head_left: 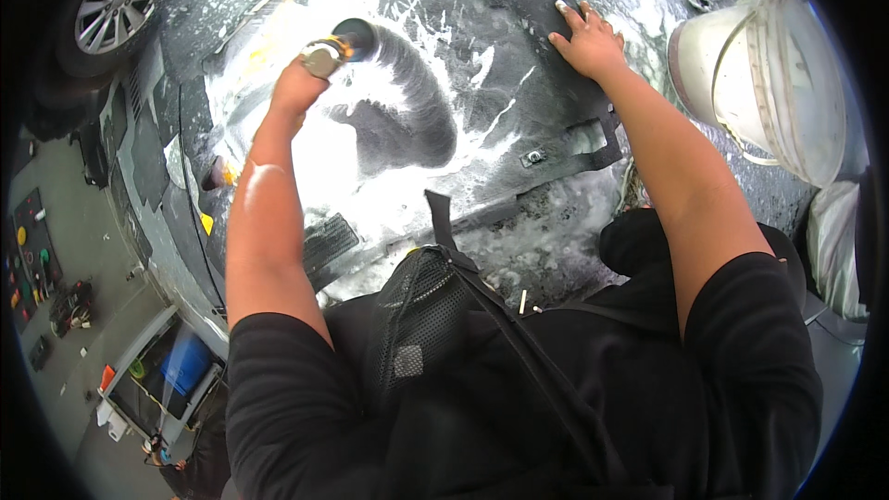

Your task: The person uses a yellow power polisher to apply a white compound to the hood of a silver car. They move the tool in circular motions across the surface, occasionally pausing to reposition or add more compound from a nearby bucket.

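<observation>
White foam lies thick over a dark, moulded car carpet spread on the ground in front of me. My left hand is closed around a short tool with a dark, round head and some orange near its grip. Its head meets the foamy carpet, beside a curved, swept band where the dark pile shows through. What lies under the head is hidden. My right hand rests on the carpet's far right part, fingers spread and holding nothing. A streak of foam clings to my left forearm.
A whitish bucket with a handle lies tipped at the right, near a pale plastic bag. A car wheel stands at the upper left. At the lower left are a grey cart holding a blue container, and another person.
</observation>
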Demonstrator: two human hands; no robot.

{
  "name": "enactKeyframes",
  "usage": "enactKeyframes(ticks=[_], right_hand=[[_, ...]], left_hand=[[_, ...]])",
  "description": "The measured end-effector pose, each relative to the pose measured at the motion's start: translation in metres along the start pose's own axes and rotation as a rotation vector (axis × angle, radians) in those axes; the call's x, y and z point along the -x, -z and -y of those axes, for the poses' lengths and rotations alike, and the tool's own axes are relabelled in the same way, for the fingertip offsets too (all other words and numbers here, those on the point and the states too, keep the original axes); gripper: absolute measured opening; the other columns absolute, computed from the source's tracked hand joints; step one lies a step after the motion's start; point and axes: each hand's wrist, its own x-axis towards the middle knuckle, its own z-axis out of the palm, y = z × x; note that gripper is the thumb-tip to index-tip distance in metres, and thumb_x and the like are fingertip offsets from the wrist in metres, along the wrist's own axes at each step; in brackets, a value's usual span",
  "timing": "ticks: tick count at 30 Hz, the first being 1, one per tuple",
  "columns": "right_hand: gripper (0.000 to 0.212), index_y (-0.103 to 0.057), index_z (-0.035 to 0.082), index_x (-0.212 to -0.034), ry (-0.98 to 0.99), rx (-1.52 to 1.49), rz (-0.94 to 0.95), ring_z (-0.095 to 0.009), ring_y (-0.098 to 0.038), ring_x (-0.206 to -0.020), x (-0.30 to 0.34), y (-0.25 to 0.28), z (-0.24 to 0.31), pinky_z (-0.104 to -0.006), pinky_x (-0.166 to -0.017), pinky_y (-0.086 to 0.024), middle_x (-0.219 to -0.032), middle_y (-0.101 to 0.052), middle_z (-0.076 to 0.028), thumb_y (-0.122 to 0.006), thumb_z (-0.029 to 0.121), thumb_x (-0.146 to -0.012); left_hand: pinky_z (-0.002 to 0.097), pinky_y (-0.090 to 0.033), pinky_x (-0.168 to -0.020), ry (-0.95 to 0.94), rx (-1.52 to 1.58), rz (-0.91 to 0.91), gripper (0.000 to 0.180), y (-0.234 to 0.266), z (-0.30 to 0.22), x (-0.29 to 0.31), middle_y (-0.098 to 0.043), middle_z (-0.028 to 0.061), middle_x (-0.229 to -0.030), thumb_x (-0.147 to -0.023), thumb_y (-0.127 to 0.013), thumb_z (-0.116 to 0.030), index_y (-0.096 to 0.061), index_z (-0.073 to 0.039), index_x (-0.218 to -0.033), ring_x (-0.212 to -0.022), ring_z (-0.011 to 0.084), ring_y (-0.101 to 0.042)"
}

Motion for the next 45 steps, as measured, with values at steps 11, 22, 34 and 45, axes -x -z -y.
enactKeyframes(ticks=[11, 22, 34, 45], right_hand=[[0.075, -0.04, 0.038, -0.161, 0.0, -0.114, -0.065, -0.042, -0.025, -0.157, 0.066, -0.031, -0.007, -0.0588, -0.125, -0.026, -0.172, -0.025, -0.013, -0.062, 0.063, -0.094], [0.072, -0.04, 0.037, -0.16, 0.086, 0.148, 0.314, -0.037, -0.023, -0.158, 0.207, -0.005, 0.018, -0.0639, -0.126, -0.018, -0.173, -0.021, -0.011, -0.065, 0.056, -0.095], [0.073, -0.048, 0.021, -0.157, 0.215, -0.22, 0.389, -0.042, -0.04, -0.149, 0.325, 0.048, 0.03, -0.0595, -0.121, -0.028, -0.162, -0.04, -0.023, -0.069, 0.051, -0.093], [0.069, -0.046, 0.012, -0.156, 0.123, -0.659, 0.609, -0.045, -0.044, -0.144, 0.414, 0.139, 0.047, -0.0491, -0.118, -0.038, -0.154, -0.046, -0.03, -0.074, 0.028, -0.095]], left_hand=[[0.0449, -0.056, -0.094, -0.005, -0.049, 0.312, 0.062, -0.062, 0.001, 0.13, -0.074, 0.0177, -0.119, -0.088, -0.073, -0.022, -0.054, -0.025, -0.147, -0.11, 0.0406, -0.07], [0.041, -0.056, -0.088, 0.592, 0.26, 0.162, 0.046, -0.089, 0.121, 0.253, -0.075, 0.0192, -0.11, -0.074, -0.075, -0.012, -0.07, -0.001, -0.118, -0.1, 0.032, -0.074], [0.0388, -0.054, -0.102, 0.386, 0.395, 0.081, 0.077, -0.162, 0.041, 0.295, -0.072, 0.0193, -0.128, -0.074, -0.079, -0.009, -0.055, -0.005, -0.146, -0.12, 0.0312, -0.07], [0.0398, -0.055, -0.099, 0.417, 0.602, 0.175, 0.064, -0.188, -0.067, 0.248, -0.073, 0.0195, -0.121, -0.073, -0.08, -0.014, -0.062, -0.006, -0.135, -0.115, 0.0344, -0.071]])
